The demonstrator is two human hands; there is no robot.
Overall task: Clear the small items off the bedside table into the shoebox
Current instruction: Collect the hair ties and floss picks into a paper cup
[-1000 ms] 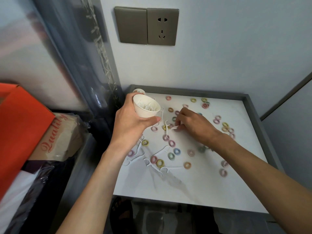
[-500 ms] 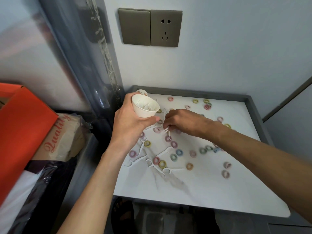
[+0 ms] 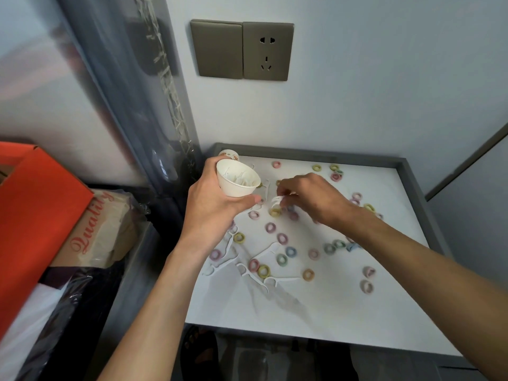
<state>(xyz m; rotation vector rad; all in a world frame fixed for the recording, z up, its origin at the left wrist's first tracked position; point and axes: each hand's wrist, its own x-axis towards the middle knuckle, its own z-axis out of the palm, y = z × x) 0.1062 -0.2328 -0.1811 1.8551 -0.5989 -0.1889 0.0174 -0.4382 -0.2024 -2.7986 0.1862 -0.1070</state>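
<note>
Pinching floss pick (image 3: 276, 200) in right hand (image 3: 310, 196); left hand (image 3: 211, 207) grips cup (image 3: 237, 181)

Above the back left corner of the white surface (image 3: 330, 306), the left hand (image 3: 217, 204) grips a white cup (image 3: 237, 181) with floss picks inside, and the right hand (image 3: 310, 199), just beside it, pinches one pick (image 3: 276, 200) in its curled fingertips. Pastel rings (image 3: 282, 238) lie scattered from the back edge to the middle and the right edge, more picks (image 3: 220, 266) lie near the left edge, and a second small cup (image 3: 229, 154) stands in the back left corner. Off the left edge are an orange box (image 3: 35, 215) and a bag (image 3: 104, 229) printed "Quality".
</note>
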